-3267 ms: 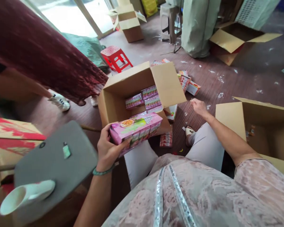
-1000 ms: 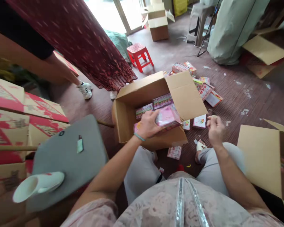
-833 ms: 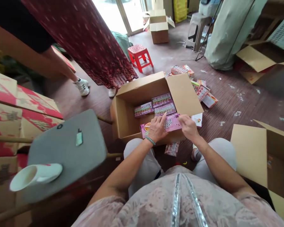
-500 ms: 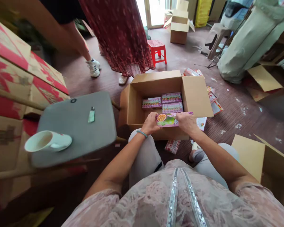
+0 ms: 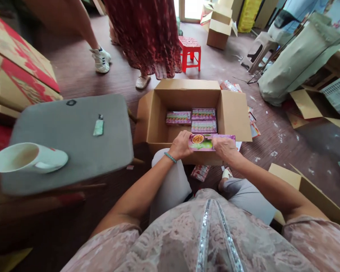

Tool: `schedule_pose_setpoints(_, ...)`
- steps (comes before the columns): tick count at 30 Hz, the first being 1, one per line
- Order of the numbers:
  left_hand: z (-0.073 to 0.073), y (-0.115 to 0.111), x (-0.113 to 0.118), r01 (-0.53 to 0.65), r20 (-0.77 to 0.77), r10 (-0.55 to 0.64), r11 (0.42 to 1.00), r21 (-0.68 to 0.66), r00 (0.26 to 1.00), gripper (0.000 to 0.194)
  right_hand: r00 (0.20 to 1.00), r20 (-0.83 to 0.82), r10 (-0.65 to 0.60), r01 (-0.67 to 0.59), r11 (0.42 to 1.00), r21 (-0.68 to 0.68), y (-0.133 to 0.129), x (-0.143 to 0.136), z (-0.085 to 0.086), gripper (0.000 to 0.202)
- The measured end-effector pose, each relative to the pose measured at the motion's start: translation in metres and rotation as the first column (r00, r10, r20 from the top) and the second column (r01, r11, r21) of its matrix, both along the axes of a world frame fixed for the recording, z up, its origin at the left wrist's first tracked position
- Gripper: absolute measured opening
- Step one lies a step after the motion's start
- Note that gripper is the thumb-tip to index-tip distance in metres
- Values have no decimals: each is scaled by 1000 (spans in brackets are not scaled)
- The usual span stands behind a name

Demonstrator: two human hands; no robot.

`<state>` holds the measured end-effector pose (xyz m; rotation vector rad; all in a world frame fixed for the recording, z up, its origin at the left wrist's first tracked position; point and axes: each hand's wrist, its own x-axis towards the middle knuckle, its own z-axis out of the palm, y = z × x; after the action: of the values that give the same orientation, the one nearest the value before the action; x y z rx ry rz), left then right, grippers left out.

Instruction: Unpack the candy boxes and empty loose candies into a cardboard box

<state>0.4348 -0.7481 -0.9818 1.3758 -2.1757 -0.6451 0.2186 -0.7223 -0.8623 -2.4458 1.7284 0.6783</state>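
Note:
Between my hands is a purple and green printed pack (image 5: 200, 142) with a fruit picture, held over the near wall of an open cardboard box (image 5: 184, 90). My left hand (image 5: 181, 145) grips its left end; a beaded bracelet circles that wrist. Fingers curled, my right hand (image 5: 225, 149) grips the pack toward its right end. Inside the box lie similar purple packs: one at the left (image 5: 178, 118), one at the back right (image 5: 203, 113), and another in front of that (image 5: 204, 126).
Left of me a grey seat (image 5: 82, 139) bears a white mug (image 5: 28, 156) and a lighter-like green item (image 5: 98, 127). A person in a red skirt (image 5: 147, 37) stands beyond the box, near a red stool (image 5: 190, 53). Another open carton (image 5: 308, 185) is at right.
The view has shifted, so the seat and mug appear farther left. Both hands still hold the pack, whose right end now shows more beside my right hand.

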Motion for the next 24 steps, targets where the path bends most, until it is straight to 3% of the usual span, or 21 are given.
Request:
schedule_pose_setpoints(4, 6, -4, 1, -19, 10, 19, 999, 50, 1000, 48, 994, -45, -96, 94, 994, -54, 9, -88, 7, 32)
schedule_pose_setpoints(7, 18, 5, -3, -89, 13, 88, 989, 119, 996, 52, 940, 223, -260, 295, 945, -140, 22, -146, 3, 23)
schedule_pose_setpoints(8, 23, 11, -6, -129, 19, 127, 978, 163, 992, 55, 862, 370, -347, 434, 882, -184, 28, -163, 0, 24)
schedule_pose_setpoints(9, 26, 20, -12, -170, 30, 167, 961, 220, 985, 58, 743, 528, -412, 585, 783, -211, 34, -178, -4, 28)
schedule_pose_setpoints(11, 31, 43, -32, -228, 59, 223, 890, 395, 973, 60, 452, 790, -415, 818, 546, -181, 48, -202, -15, 40)
schedule_pose_setpoints(12, 31, 56, -47, -235, 57, 241, 822, 519, 969, 59, 329, 867, -373, 879, 457, -137, 55, -210, -21, 45)
schedule_pose_setpoints(13, 29, 68, -65, -207, 28, 254, 715, 667, 967, 56, 238, 913, -333, 912, 399, -92, 63, -217, -27, 49)
schedule_pose_setpoints(14, 25, 81, -86, -140, -24, 273, 566, 813, 962, 52, 177, 936, -305, 929, 367, -56, 72, -221, -33, 52)
schedule_pose_setpoints(16, 13, 99, -134, 73, -141, 380, 189, 979, 914, 43, 112, 952, -286, 942, 337, -10, 88, -226, -47, 57)
schedule_pose_setpoints(17, 6, 105, -160, 160, -161, 455, 42, 986, 876, 40, 89, 954, -286, 947, 322, 8, 96, -228, -54, 59)
schedule_pose_setpoints(18, -1, 107, -187, 205, -149, 523, -51, 978, 839, 38, 65, 956, -285, 953, 301, 25, 104, -230, -61, 60)
schedule_pose_setpoints(19, -7, 106, -212, 218, -126, 580, -92, 972, 805, 37, 39, 957, -286, 959, 279, 44, 110, -232, -67, 62)
schedule_pose_setpoints(20, -13, 102, -237, 207, -104, 627, -94, 974, 772, 37, 17, 958, -287, 965, 254, 59, 116, -236, -74, 62)
schedule_pose_setpoints(22, -22, 88, -277, 188, -97, 693, -57, 981, 715, 39, -7, 957, -291, 974, 215, 72, 123, -244, -87, 63)
schedule_pose_setpoints(24, -24, 71, -299, 213, -124, 722, -33, 977, 680, 47, -21, 955, -297, 976, 200, 84, 124, -251, -99, 64)
